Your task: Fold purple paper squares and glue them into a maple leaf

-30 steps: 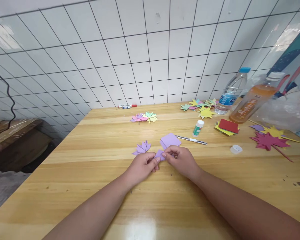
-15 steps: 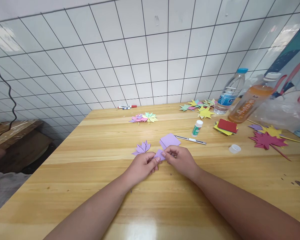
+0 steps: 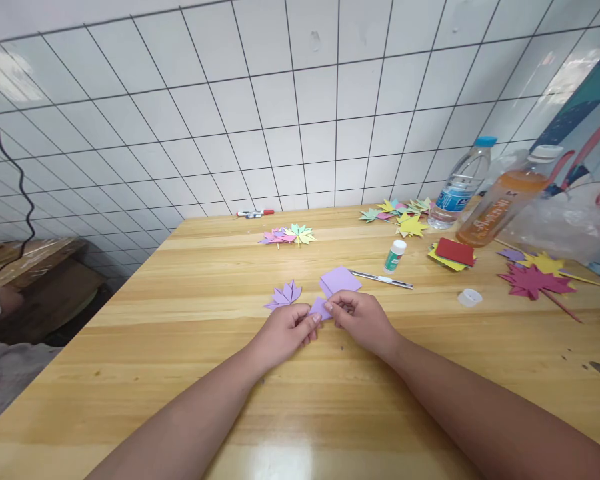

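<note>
Between my two hands is a small folded piece of purple paper point(image 3: 320, 307), pinched at both sides. My left hand point(image 3: 289, 331) grips its left edge with thumb and fingers. On the other side my right hand point(image 3: 359, 316) pinches the right edge, its fingertips curled. Just behind my right hand lies a stack of square purple paper point(image 3: 340, 279). A purple folded-paper leaf point(image 3: 285, 295) rests beyond my left hand, its lower part hidden by the fingers. A craft knife point(image 3: 381, 279) lies to the right of the purple squares.
Beyond the knife stands a glue stick point(image 3: 395, 257); its cap point(image 3: 469, 297) lies to the right. Coloured paper squares point(image 3: 455, 253), a water bottle point(image 3: 460, 187), an orange drink bottle point(image 3: 505, 200), paper leaves point(image 3: 535, 281) and markers point(image 3: 255, 214) surround the work area. Another person's hand point(image 3: 10, 301) shows at left.
Both hands keep nearly the same pinch on the purple paper. The other person's hand at the far left has shifted slightly to the right.
</note>
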Tool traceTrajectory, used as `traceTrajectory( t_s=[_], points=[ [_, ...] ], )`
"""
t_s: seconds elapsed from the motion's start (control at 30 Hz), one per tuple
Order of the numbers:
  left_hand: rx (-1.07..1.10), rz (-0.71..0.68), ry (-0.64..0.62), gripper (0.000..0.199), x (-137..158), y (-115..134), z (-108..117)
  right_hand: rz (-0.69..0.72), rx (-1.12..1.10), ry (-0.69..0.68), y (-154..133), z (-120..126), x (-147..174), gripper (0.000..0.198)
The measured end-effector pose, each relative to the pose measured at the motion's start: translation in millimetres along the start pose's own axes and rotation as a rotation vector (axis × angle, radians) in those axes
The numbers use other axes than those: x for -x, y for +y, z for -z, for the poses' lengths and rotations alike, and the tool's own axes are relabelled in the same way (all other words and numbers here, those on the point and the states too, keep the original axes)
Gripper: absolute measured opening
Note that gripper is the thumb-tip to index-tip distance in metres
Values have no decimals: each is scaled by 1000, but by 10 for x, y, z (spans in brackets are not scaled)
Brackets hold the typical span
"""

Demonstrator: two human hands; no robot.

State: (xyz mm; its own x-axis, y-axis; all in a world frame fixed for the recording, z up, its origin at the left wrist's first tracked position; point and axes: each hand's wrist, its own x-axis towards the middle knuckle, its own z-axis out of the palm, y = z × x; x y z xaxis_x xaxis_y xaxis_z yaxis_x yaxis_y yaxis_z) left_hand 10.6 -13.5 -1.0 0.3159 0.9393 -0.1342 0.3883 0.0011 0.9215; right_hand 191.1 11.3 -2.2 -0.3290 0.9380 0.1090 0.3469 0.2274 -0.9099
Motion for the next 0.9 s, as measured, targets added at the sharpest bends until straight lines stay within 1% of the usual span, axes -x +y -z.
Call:
traceTrajectory(
  t_s=[0.17, 0.33, 0.43, 0.47, 0.53, 0.57, 0.6, 0.67, 0.7, 0.83, 0.9],
  points=[
    [-9, -1, -8, 34, 0, 12, -2, 2, 28, 3, -3, 1, -2, 20],
    [-8, -10, -52, 34, 1, 35, 7, 0, 41, 11, -7, 2, -2, 21],
    [43, 4, -38, 33, -12, 33, 12, 11, -27, 4, -12, -11, 9, 18],
    [72, 12, -23, 33, -19, 30, 13, 15, -53, 6, -15, -19, 12, 20],
    [129, 28, 13, 33, -33, 22, 14, 10, -78, -8, -21, -39, 16, 32],
    [147, 31, 30, 34, -39, 17, 15, 1, -77, -25, -24, -48, 17, 32],
    [155, 29, 40, 34, -43, 12, 15, -12, -76, -44, -27, -57, 15, 29],
    [150, 13, 38, 34, -45, 3, 13, -35, -99, -63, -29, -73, 8, 19],
    [141, 4, 34, 34, -44, -1, 11, -44, -121, -57, -27, -80, 3, 18],
    [106, -5, 39, 33, -34, -1, 6, -91, -248, -31, -7, -96, -21, 21],
    [63, -34, 55, 32, -37, 8, 9, -110, -292, -24, -2, -93, -31, 21]
  ],
)
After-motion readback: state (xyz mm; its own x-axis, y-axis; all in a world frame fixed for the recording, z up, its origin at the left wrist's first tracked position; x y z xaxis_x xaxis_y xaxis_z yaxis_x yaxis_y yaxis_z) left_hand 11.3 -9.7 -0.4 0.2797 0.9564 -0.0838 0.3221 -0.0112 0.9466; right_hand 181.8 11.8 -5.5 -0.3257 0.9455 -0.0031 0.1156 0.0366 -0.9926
